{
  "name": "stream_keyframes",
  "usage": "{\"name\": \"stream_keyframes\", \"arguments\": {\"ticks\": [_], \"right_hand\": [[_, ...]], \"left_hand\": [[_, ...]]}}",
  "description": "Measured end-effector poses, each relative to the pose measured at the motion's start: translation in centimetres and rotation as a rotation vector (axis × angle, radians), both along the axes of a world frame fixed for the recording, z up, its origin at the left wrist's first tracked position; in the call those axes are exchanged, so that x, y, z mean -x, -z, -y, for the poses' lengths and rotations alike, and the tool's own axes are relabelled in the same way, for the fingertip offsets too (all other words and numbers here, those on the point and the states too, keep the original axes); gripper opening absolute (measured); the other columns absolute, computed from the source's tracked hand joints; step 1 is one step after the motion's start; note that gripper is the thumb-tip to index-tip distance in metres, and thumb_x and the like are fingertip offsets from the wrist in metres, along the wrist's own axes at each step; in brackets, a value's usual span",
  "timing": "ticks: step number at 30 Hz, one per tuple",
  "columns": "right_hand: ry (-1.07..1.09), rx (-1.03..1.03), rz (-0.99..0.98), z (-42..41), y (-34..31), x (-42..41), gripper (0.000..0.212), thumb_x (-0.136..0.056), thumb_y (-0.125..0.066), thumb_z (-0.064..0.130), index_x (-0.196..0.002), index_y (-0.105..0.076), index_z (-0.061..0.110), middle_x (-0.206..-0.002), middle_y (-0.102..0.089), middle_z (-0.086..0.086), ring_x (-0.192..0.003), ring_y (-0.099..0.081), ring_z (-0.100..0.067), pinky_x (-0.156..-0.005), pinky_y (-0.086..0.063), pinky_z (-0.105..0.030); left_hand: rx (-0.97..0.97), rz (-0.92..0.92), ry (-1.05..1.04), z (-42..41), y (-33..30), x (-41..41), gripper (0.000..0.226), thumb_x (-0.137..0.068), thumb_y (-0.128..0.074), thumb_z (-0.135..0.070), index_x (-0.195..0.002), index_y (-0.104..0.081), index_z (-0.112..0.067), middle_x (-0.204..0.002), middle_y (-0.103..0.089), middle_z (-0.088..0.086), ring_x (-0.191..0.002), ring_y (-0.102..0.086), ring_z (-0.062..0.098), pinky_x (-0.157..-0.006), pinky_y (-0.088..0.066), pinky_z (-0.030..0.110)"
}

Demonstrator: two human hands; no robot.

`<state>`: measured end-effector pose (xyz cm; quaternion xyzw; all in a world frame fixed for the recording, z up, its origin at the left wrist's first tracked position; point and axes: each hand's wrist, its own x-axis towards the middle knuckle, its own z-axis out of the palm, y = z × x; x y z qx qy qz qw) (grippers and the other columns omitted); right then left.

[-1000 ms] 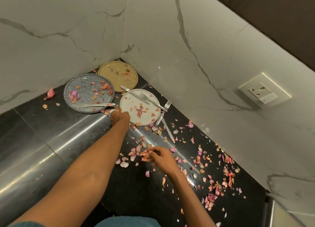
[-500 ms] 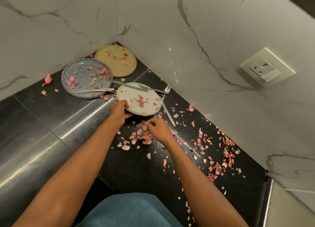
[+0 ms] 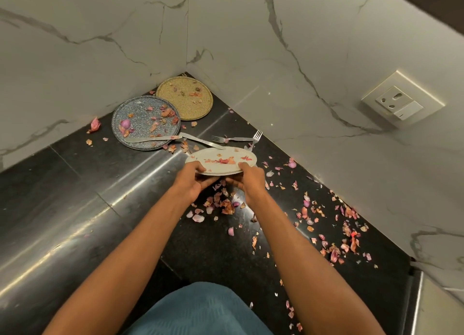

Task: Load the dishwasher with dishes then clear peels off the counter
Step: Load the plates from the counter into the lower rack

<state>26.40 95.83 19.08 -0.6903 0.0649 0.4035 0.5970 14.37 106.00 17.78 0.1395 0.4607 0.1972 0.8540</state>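
- Gripping the near rim of the white plate (image 3: 221,162) are both hands: the left hand (image 3: 192,181) is pinching it at the near-left edge, thumb on top and fingers curled beneath; the right hand (image 3: 248,181) is pinching the near-right edge in the same way.
- Both forearms are reaching forward from the near edge of the view, converging on the plate.
- The plate is sitting tilted above the black counter (image 3: 75,184), carrying a few peels (image 3: 222,160); whether its far edge is touching the counter cannot be told.
- Lying just beyond it are a knife (image 3: 200,140) and two forks (image 3: 232,139).
- The grey plate (image 3: 145,122) and gold plate (image 3: 184,98) are sitting in the far corner.
- Loose peels are lying scattered across the counter to the right.
- The fingers under the plate are mostly hidden.
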Motion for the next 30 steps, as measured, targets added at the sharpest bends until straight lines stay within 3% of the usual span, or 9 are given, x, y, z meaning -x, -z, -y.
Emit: {"name": "stream_keyframes", "arguments": {"ticks": [6,8,12,16,19,22,26,28,30], "right_hand": [[-0.21,0.272,0.418,-0.2,-3.1,-2.2,0.018,-0.097,-0.057,0.013,-0.105,-0.062,-0.002,-0.1,-0.072,-0.013,-0.069,-0.076,-0.026,-0.047,-0.054,-0.024],[-0.322,0.369,0.613,-0.3,-4.0,-3.1,0.018,-0.091,-0.059,0.017,-0.097,-0.066,0.001,-0.096,-0.073,-0.012,-0.059,-0.074,-0.024,-0.048,-0.057,-0.029],[-0.492,0.448,0.959,-0.5,-6.4,-3.7,0.029,-0.082,-0.057,0.031,-0.088,-0.068,0.004,-0.079,-0.071,-0.009,-0.061,-0.069,-0.024,-0.053,-0.061,-0.044],[-0.701,0.484,1.295,0.2,-9.5,-3.8,0.017,-0.095,-0.054,0.021,-0.086,-0.058,0.008,-0.062,-0.054,-0.002,-0.051,-0.049,-0.02,-0.05,-0.036,-0.029],[-0.755,0.507,1.535,1.1,-10.7,-4.1,0.02,-0.102,-0.051,0.026,-0.093,-0.058,0.009,-0.064,-0.052,-0.002,-0.055,-0.051,-0.027,-0.056,-0.035,-0.032],[-0.679,0.448,1.629,2.4,-11.3,-4.3,0.022,-0.103,-0.055,0.029,-0.096,-0.059,0.009,-0.075,-0.057,-0.01,-0.063,-0.049,-0.03,-0.059,-0.037,-0.035],[-0.491,0.322,1.646,4.2,-11.0,-4.9,0.022,-0.102,-0.06,0.027,-0.09,-0.059,0.008,-0.075,-0.062,-0.011,-0.062,-0.053,-0.03,-0.056,-0.04,-0.035],[-0.431,0.258,1.61,5.1,-10.8,-5.2,0.019,-0.1,-0.062,0.023,-0.09,-0.061,0.007,-0.076,-0.065,-0.009,-0.063,-0.057,-0.029,-0.057,-0.044,-0.036],[-0.415,0.207,1.569,6.0,-11.0,-5.5,0.013,-0.099,-0.066,0.018,-0.091,-0.063,0.007,-0.075,-0.066,-0.006,-0.062,-0.058,-0.025,-0.057,-0.045,-0.034]], "left_hand": [[0.006,-0.01,0.169,2.2,0.2,1.6,0.028,-0.099,-0.049,-0.008,-0.125,-0.049,0.002,-0.114,-0.063,0.031,-0.098,-0.071,0.042,-0.076,-0.064,0.045],[-0.057,-0.091,0.222,2.5,0.6,1.7,0.026,-0.101,-0.049,-0.011,-0.12,-0.053,0.006,-0.111,-0.065,0.033,-0.093,-0.073,0.04,-0.077,-0.063,0.043],[-0.212,-0.235,0.282,2.2,0.9,1.4,0.021,-0.101,-0.047,-0.007,-0.113,-0.057,0.008,-0.106,-0.067,0.032,-0.092,-0.073,0.039,-0.083,-0.062,0.042],[-0.413,-0.323,0.332,0.8,0.8,0.8,0.023,-0.102,-0.052,-0.011,-0.116,-0.058,0.005,-0.107,-0.068,0.025,-0.093,-0.073,0.031,-0.087,-0.061,0.042],[-0.583,-0.378,0.341,-0.4,0.0,0.2,0.022,-0.099,-0.058,-0.012,-0.118,-0.056,-0.003,-0.117,-0.065,0.02,-0.1,-0.066,0.027,-0.093,-0.058,0.045],[-0.754,-0.364,0.294,-1.7,-1.6,-0.2,0.038,-0.096,-0.066,-0.022,-0.13,-0.051,-0.012,-0.123,-0.061,0.008,-0.111,-0.06,0.027,-0.097,-0.052,0.043],[-0.836,-0.263,0.326,-3.4,-2.1,-0.2,0.029,-0.098,-0.064,-0.036,-0.121,-0.052,-0.024,-0.12,-0.065,0.012,-0.117,-0.06,0.036,-0.094,-0.049,0.05],[-0.838,-0.109,0.329,-3.3,-2.9,0.1,0.014,-0.102,-0.059,-0.022,-0.115,-0.059,-0.021,-0.114,-0.068,0.01,-0.112,-0.064,0.037,-0.095,-0.052,0.053],[-0.885,-0.069,0.304,-2.9,-3.5,0.1,0.023,-0.101,-0.055,-0.004,-0.104,-0.067,-0.023,-0.103,-0.072,-0.001,-0.106,-0.069,0.032,-0.088,-0.059,0.041]]}}
